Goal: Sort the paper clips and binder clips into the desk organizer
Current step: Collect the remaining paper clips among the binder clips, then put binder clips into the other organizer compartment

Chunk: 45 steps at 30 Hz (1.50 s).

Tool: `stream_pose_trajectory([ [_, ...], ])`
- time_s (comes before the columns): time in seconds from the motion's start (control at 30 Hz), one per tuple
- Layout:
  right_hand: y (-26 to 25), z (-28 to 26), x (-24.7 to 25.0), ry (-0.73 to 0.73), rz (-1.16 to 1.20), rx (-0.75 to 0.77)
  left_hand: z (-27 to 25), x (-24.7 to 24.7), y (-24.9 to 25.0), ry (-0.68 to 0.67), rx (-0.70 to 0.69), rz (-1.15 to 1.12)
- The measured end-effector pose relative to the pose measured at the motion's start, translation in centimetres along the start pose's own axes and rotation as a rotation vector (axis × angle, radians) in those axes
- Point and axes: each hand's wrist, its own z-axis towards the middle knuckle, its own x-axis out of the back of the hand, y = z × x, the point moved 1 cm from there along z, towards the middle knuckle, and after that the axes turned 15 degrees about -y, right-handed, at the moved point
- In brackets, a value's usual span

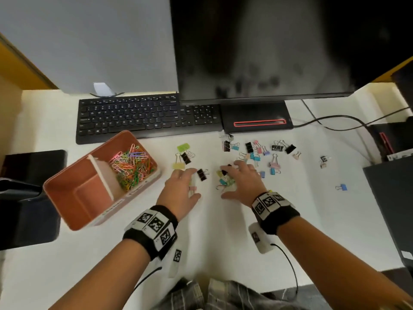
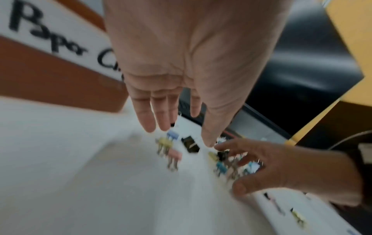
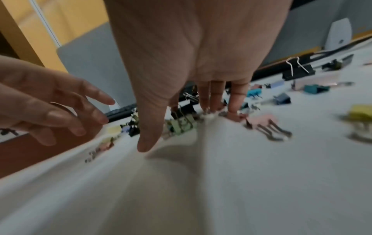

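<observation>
While spread: hands point(image 1: 178, 186) over binder clips point(image 1: 225, 179)

paper clips point(image 1: 131, 164): in organizer point(image 1: 73, 206) | binder clips point(image 1: 257, 153): scattered on desk

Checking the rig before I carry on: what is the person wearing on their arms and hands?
Both forearms are bare. Each wrist has a black band carrying white square tags with black-and-white block patterns. Under each hangs a small white unit with a thin black cable. The left hand and right hand are gloveless.

A white desk point(image 1: 223, 242) bears a black keyboard point(image 1: 145, 117) and dark monitor point(image 1: 279, 45), backed by a grey partition point(image 1: 89, 41).
</observation>
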Motion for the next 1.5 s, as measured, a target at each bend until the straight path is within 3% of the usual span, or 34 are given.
stream_pose_trajectory([
  [0.1,0.3,0.5,-0.5,0.061,0.116,0.066,1.6,-1.8,-0.7,0.006,0.118,-0.010],
  [0.2,1.2,0.4,-0.2,0.123,0.328,0.125,2.5,-2.4,-0.7,0.087,0.143,0.039],
  [0.43,4.4,-1.1,0.9,0.186,0.569,0.132,3.0,-2.7,-1.4,0.198,0.039,-0.032],
  [0.7,6.1,-2.4,1.5,0.218,0.488,0.135,2.4,-2.7,-1.4,0.226,0.079,-0.155],
  [0.8,5.6,-2.4,1.1,0.150,0.512,0.146,2.6,-2.6,-1.5,0.204,0.100,-0.114],
  [1.13,4.5,-2.5,0.9,0.155,0.414,0.251,2.3,-2.2,-2.3,0.084,0.122,-0.057],
  [1.3,1.5,-2.9,2.1,0.126,0.309,0.383,-1.5,0.4,-0.6,0.131,0.029,-0.075],
  [1.4,-3.2,-2.9,3.2,0.114,0.271,0.558,-5.6,4.3,-0.3,0.291,-0.003,-0.072],
  [1.5,-10.3,-2.3,3.8,0.055,0.204,0.768,-9.7,8.8,-2.3,0.445,0.089,-0.073],
])
